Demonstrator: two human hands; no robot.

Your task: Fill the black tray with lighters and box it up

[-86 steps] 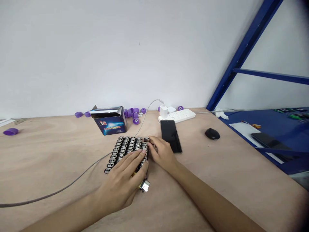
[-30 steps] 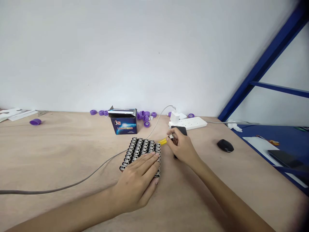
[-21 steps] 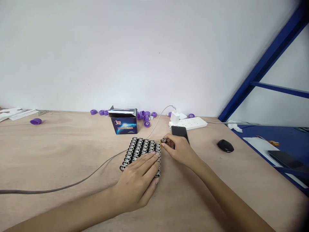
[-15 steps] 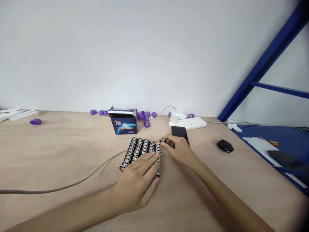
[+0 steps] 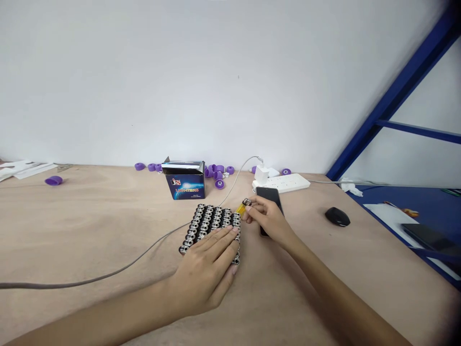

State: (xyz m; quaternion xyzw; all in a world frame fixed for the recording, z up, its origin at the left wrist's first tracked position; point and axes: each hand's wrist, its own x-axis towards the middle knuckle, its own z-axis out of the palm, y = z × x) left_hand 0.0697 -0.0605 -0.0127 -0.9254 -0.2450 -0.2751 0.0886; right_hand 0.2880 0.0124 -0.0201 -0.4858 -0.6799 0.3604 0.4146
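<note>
Upright lighters (image 5: pixel 205 222) stand packed in several rows on the table, their metal tops facing up. My left hand (image 5: pixel 211 264) lies over the near right part of this block, fingers stretched out and resting on the tops, so some lighters are hidden beneath it. At the block's far right corner, my right hand (image 5: pixel 266 216) pinches a yellow lighter (image 5: pixel 241 209) between thumb and fingers. That lighter is tilted, with its metal top up and to the right. A dark blue lighter box (image 5: pixel 187 187) stands behind the block, its top flap raised.
A phone (image 5: pixel 268 194) lies partly behind my right hand. Behind it are a white power strip (image 5: pixel 288 183) with a charger and a cable (image 5: pixel 144 257) crossing left. Purple caps (image 5: pixel 218 176) lie near the wall. A black mouse (image 5: pixel 337 216) sits at right.
My right hand has drawn the yellow lighter up from the block's far right corner, so its yellow body now shows. The left hand stays in place on the rows.
</note>
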